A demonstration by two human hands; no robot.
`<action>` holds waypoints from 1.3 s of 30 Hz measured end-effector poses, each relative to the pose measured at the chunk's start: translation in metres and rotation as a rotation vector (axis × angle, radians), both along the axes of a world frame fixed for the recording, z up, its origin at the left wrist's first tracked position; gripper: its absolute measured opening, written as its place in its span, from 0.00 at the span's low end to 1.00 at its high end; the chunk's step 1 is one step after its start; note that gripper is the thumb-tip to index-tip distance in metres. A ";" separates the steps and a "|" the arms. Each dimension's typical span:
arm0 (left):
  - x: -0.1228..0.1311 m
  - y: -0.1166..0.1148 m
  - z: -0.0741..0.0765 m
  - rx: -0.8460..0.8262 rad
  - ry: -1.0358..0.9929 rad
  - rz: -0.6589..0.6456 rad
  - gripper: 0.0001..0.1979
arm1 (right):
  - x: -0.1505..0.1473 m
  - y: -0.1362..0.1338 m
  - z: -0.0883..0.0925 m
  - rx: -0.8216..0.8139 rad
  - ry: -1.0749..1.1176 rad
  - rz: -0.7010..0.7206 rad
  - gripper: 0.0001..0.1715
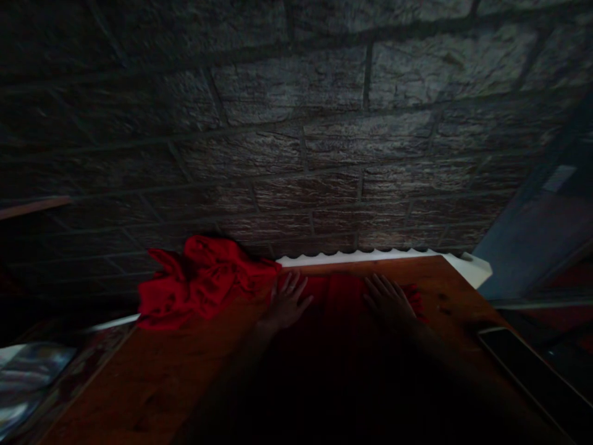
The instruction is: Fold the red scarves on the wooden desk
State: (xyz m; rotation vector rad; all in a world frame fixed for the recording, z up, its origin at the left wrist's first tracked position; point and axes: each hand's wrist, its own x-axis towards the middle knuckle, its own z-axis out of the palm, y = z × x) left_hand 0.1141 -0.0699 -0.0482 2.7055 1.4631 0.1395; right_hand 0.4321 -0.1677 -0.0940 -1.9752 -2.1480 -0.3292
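Both hands lie open and flat, fingers spread, grasping nothing: the left hand (287, 304) and right hand (388, 300) press on a red cloth (343, 289) laid along the far edge of the wooden bench (152, 383). The step in hand looks like smoothing the cloth, though the light is poor, and a next move would call for drawing out its crumpled end on the left. No brand, label or writing can be read.
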 end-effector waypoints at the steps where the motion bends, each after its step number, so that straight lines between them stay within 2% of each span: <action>1: 0.002 -0.002 -0.001 0.006 0.000 0.017 0.33 | 0.003 -0.002 0.000 -0.003 0.003 -0.018 0.31; 6: 0.007 -0.002 0.002 -0.003 0.014 0.034 0.31 | 0.006 -0.006 0.003 -0.033 0.013 -0.041 0.30; 10: 0.017 0.006 0.008 -0.008 0.035 0.037 0.32 | 0.003 -0.001 0.014 -0.029 0.069 -0.072 0.30; 12: 0.026 0.011 0.009 0.003 -0.004 -0.073 0.33 | 0.000 0.003 0.021 -0.020 0.117 -0.072 0.29; 15: 0.038 0.018 0.004 0.035 -0.101 -0.311 0.29 | -0.005 0.008 0.029 0.012 0.166 0.029 0.28; 17: 0.043 0.023 -0.004 0.073 -0.145 -0.370 0.26 | -0.007 0.011 0.030 0.028 0.177 0.100 0.28; 21: 0.045 0.030 -0.011 0.087 -0.233 -0.310 0.22 | -0.002 0.019 0.029 0.026 0.290 0.115 0.22; 27: 0.049 0.038 0.005 -0.051 -0.363 -0.342 0.16 | 0.008 0.028 0.039 0.017 0.527 0.108 0.11; 30: 0.053 0.044 0.009 -0.137 -0.419 -0.346 0.14 | 0.011 0.030 0.049 -0.086 0.556 0.119 0.09; 32: 0.055 0.049 0.009 -0.193 -0.444 -0.329 0.13 | 0.013 0.031 0.053 -0.153 0.550 0.126 0.09; 35: 0.058 0.051 0.005 -0.200 -0.486 -0.288 0.12 | 0.014 0.032 0.052 -0.148 0.570 0.106 0.12; 39: 0.062 0.050 0.001 -0.152 -0.493 -0.229 0.13 | 0.013 0.033 0.046 -0.136 0.561 -0.020 0.15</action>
